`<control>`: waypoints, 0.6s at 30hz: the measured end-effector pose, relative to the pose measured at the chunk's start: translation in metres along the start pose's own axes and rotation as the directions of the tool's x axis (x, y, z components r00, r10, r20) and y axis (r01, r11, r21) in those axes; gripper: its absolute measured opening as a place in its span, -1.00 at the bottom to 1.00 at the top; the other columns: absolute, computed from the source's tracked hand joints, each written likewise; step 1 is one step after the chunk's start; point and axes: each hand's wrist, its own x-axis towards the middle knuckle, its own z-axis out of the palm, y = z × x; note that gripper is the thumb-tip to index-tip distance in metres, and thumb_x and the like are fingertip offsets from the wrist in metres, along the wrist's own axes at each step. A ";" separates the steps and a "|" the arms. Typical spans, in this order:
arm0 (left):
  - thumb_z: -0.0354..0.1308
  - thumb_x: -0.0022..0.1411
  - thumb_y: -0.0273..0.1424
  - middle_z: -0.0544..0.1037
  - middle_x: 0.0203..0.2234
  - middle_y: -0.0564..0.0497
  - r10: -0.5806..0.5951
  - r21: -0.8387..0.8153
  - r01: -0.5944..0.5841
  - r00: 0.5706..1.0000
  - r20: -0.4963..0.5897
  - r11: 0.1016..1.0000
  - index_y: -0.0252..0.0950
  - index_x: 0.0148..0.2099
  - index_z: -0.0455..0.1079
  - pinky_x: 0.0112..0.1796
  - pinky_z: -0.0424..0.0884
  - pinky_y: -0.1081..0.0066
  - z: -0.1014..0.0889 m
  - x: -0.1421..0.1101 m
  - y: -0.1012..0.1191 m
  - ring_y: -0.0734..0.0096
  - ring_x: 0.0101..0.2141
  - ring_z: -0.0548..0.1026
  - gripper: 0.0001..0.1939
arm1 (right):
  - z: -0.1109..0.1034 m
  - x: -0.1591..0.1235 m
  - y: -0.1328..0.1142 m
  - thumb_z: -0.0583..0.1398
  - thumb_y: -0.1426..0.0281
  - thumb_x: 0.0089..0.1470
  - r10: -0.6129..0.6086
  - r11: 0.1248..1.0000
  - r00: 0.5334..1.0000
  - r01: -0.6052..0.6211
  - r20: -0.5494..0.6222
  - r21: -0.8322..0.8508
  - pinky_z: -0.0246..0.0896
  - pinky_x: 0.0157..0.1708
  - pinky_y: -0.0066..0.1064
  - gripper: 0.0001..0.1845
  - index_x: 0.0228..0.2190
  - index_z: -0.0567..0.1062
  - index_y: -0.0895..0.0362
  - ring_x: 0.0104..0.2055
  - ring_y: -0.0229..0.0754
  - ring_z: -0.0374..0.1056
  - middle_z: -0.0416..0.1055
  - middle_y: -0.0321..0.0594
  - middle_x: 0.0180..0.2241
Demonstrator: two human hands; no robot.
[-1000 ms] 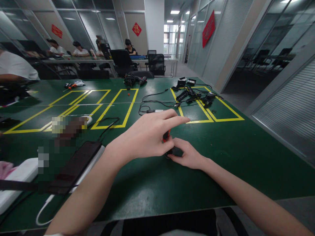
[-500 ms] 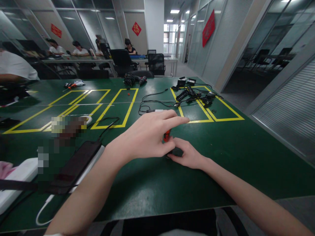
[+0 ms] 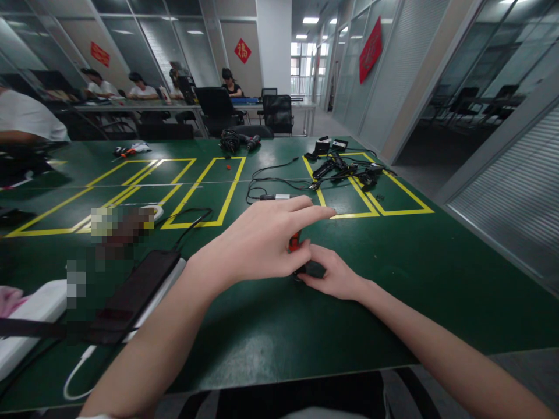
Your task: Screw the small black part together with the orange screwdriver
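Note:
My left hand (image 3: 266,238) is over the green table with its index finger stretched out to the right. Its thumb and lower fingers close around an upright orange-red and black handle (image 3: 294,241), which looks like a screwdriver's; most of it is hidden behind the hand. Just below and to the right, my right hand (image 3: 334,273) pinches a small black part (image 3: 314,269) near the handle's foot. That part is mostly covered by fingers, and I cannot make out its exact kind. Both hands meet at this spot, close to the table top.
Black cables and dark parts (image 3: 336,169) lie heaped at the right rear, inside yellow tape lines. A corded black-and-silver piece (image 3: 279,197) is behind my left hand. A phone (image 3: 140,285) and a white power strip (image 3: 43,302) lie left. A power drill (image 3: 251,143) is at the back.
The orange-red handle has shifted or turned slightly, and a little more of it shows between the fingers. My left thumb has moved slightly; both arms stay in place.

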 end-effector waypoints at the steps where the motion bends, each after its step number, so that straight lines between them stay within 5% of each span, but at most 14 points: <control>1: 0.09 0.26 -0.47 0.55 -0.02 -0.07 0.009 0.001 -0.009 1.000 -0.001 1.000 -0.20 0.30 0.36 -0.16 0.46 0.36 0.000 0.000 0.000 0.25 -0.11 0.56 -0.44 | 0.000 0.000 0.000 0.31 0.50 0.15 -0.001 1.000 1.000 0.001 -0.003 0.000 0.40 -0.06 -0.18 -0.66 -0.04 0.49 0.05 -0.10 -0.05 0.48 0.57 -0.18 -0.13; 18: 0.08 0.24 -0.50 0.54 0.00 -0.06 0.006 -0.003 -0.006 1.000 0.000 1.000 -0.19 0.32 0.34 -0.19 0.45 0.39 -0.002 -0.001 0.001 0.29 -0.13 0.56 -0.40 | 0.000 0.000 0.000 0.32 0.50 0.14 0.001 1.000 1.000 -0.001 -0.001 -0.013 0.41 -0.06 -0.18 -0.66 -0.04 0.49 0.05 -0.10 -0.05 0.49 0.58 -0.18 -0.13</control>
